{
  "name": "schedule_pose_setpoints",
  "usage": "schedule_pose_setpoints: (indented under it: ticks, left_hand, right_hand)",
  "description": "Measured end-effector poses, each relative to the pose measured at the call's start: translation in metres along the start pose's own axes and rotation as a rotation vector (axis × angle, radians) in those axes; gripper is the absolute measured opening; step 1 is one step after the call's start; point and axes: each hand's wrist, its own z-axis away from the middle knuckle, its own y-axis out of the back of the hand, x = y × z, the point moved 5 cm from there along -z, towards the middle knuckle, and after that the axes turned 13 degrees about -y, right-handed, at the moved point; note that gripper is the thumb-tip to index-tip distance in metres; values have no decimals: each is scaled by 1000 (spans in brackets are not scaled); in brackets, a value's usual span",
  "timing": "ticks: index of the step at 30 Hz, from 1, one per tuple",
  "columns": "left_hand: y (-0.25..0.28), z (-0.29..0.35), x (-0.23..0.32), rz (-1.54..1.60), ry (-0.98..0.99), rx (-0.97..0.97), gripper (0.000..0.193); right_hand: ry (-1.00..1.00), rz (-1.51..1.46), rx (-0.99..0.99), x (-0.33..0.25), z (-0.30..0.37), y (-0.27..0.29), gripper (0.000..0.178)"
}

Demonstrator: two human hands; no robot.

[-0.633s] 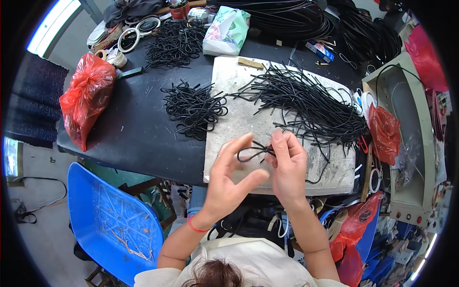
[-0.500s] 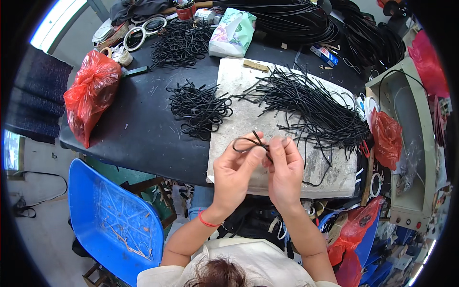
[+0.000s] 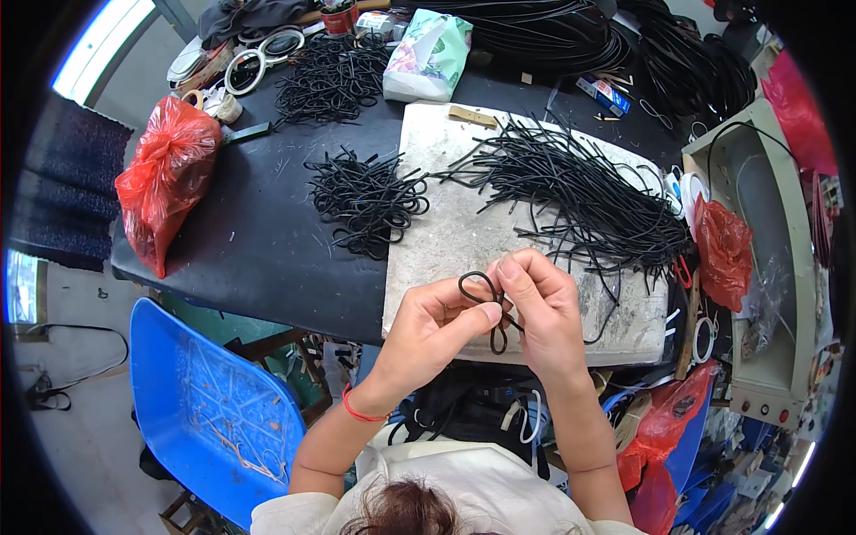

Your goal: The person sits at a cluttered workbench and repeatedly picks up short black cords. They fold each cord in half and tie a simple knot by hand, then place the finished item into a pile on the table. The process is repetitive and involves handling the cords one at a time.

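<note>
Both my hands pinch one thin black cord (image 3: pixel 498 340), bent into a loop above and another below the fingers. My left hand (image 3: pixel 439 323) grips it at the crossing between thumb and fingers. Just to its right, my right hand (image 3: pixel 546 308) pinches the cord with thumb and forefinger. They are over the near edge of a pale worn board (image 3: pixel 428 259). Beyond them on the board lies a large heap of straight black cords (image 3: pixel 580 192). Left of that heap sits a smaller pile of looped black cords (image 3: pixel 366 203), partly on the board's edge.
Another looped cord pile (image 3: pixel 330 80) lies farther back, beside a floral tissue pack (image 3: pixel 430 58). A red plastic bag (image 3: pixel 169 174) stands at the table's left. Below it is a blue plastic tub (image 3: pixel 214 401). A grey metal machine (image 3: pixel 758 357) borders the right side.
My hands have shifted slightly right, and my right hand has turned and risen. The cord's loop now stands upright, with a second loop hanging beneath the fingers.
</note>
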Motion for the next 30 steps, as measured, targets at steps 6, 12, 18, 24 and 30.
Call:
schedule_pose_setpoints:
  ticks: [6, 12, 18, 24, 30]
  left_hand:
    - [3, -1, -5, -41, 13, -1, 9]
    - [7, -4, -2, 138, -76, 208, 13]
    - [10, -1, -2, -63, -203, 293, 12]
    - [11, 6, -3, -301, -223, 313, 16]
    - [9, 9, -8, -229, -105, 297, 18]
  right_hand:
    - [-82, 82, 1, 4, -8, 4, 23]
    - [90, 38, 220, -4, -5, 3, 25]
    - [-84, 102, 47, 15, 5, 14, 21]
    - [-26, 135, 52, 8, 9, 8, 17]
    - [42, 272, 38, 11, 13, 9, 15]
